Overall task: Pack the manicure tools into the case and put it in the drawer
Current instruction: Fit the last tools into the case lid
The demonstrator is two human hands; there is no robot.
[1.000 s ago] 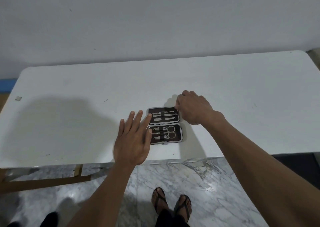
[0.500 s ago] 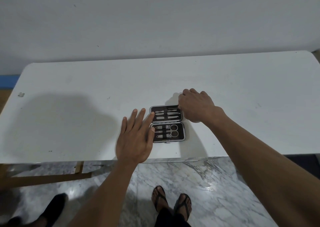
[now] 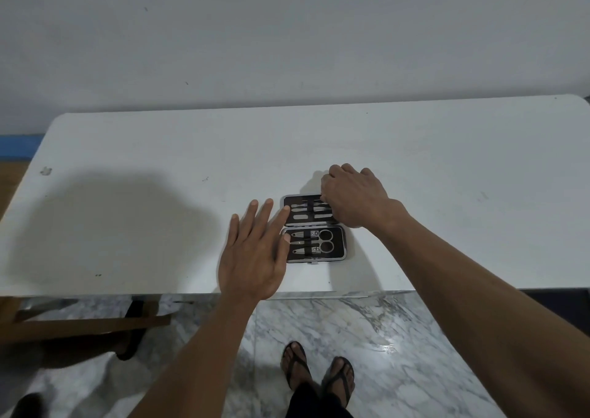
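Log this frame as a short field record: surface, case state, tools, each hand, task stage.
surface: white table
case: manicure case, lying open flat near the table's front edge
tools: strapped into both halves; scissors in the near half
left hand: flat, fingers spread, fingertips on the case's left edge
right hand: curled over the far half's right end
task stage: tools look packed; case not yet closed; no drawer in view
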